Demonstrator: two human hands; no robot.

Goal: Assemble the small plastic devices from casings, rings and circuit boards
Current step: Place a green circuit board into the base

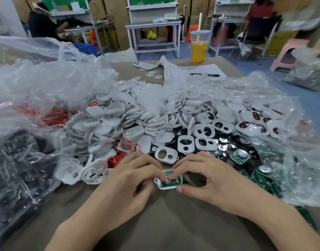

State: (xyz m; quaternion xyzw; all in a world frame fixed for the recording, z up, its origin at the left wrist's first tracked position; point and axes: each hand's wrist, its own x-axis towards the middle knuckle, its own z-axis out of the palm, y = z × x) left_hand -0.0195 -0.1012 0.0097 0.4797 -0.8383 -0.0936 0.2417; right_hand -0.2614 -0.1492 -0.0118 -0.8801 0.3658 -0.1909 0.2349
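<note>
Left hand [127, 180] and right hand [208, 176] pinching white casing [166, 187] holding green circuit board [171, 184] (fingers curled), near counter [164, 225], heaped casings [119, 124] beyond.

Bare table [155, 223] nearside; casing heap [130, 120] and bags [28, 84] crowd beyond.

head view looks down, close over table [155, 223].
</note>
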